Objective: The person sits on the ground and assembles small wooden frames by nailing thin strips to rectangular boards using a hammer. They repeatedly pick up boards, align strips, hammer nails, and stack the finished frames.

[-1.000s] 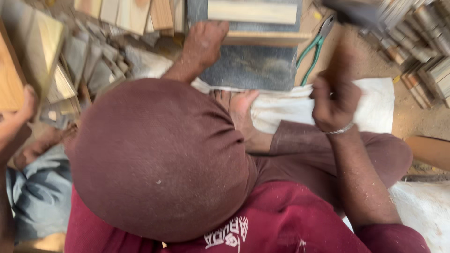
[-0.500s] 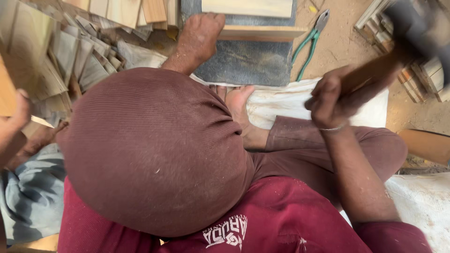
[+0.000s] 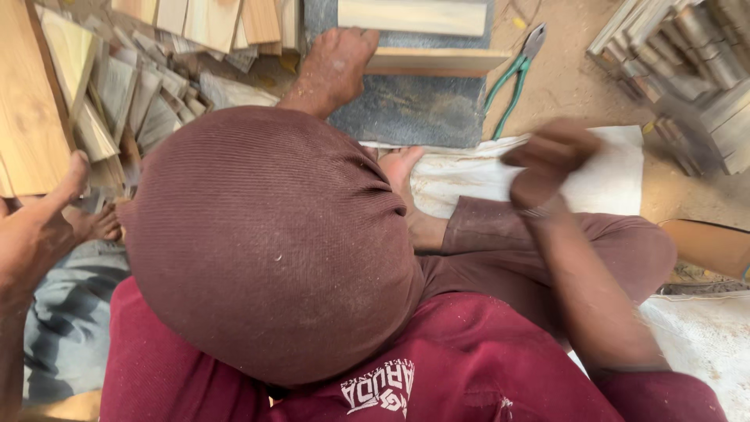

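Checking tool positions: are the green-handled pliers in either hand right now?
No, the pliers lie on the ground beside the dark slab, apart from both hands.

Maroon ribbed cap (image 3: 273, 242), green-handled pliers (image 3: 512, 78), grey slab (image 3: 414, 109), pale wood strip (image 3: 437, 61).
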